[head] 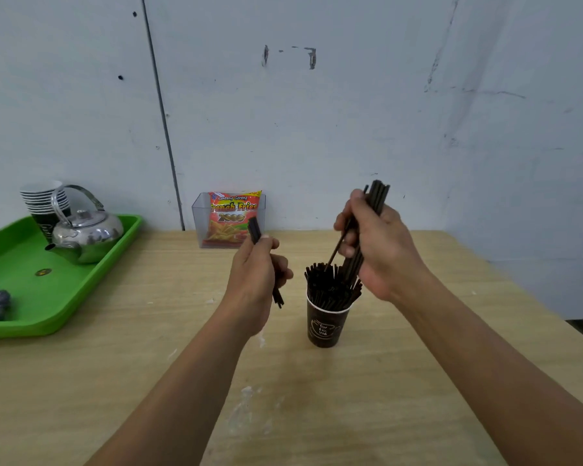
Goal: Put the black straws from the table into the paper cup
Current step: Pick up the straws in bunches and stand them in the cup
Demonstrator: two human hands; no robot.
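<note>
Right hand (377, 243) grips a straw bundle (379, 196) over the packed paper cup (323, 326), mid-frame. Left hand (256, 270) clutches a smaller bunch (253, 228) just left.

matt pale wood-grain table (418, 381) with white smears, dark matt paper cup (324, 326), matt black plastic straws (330, 287), glossy green plastic tray (58, 297), shiny polished metal kettle (86, 235), clear plastic box (197, 216), glossy snack bag (231, 216)
</note>
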